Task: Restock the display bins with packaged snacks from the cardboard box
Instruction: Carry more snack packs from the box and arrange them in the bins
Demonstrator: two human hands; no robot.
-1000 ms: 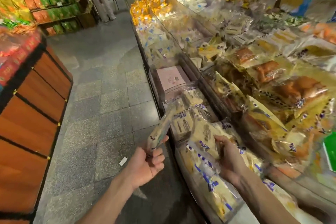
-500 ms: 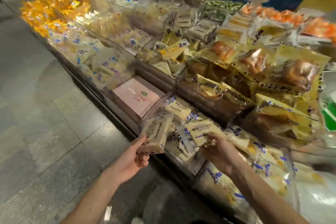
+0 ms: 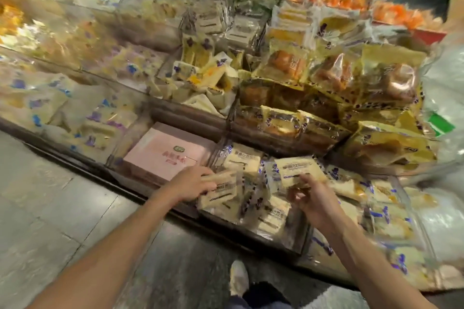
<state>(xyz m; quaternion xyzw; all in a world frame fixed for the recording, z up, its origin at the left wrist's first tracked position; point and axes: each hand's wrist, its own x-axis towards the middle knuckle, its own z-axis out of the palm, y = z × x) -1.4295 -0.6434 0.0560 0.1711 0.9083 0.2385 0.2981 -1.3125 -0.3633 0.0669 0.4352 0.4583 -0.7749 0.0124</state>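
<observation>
A clear-walled display bin in the front row holds several pale snack packets with blue print. My left hand grips one such packet and holds it down at the bin's left end. My right hand pinches a second pale packet by its lower edge, lifted a little above the bin's middle. The cardboard box is not in view.
A pink flat box fills the bin to the left. Yellow-wrapped bread packs are heaped behind and to the right. More bins of packets run off to the left. Grey tiled floor and my shoe are below.
The camera has swung right and down over the bins. My left hand has brought its packet forward and down into the bin. My right hand still holds its packet above the pile.
</observation>
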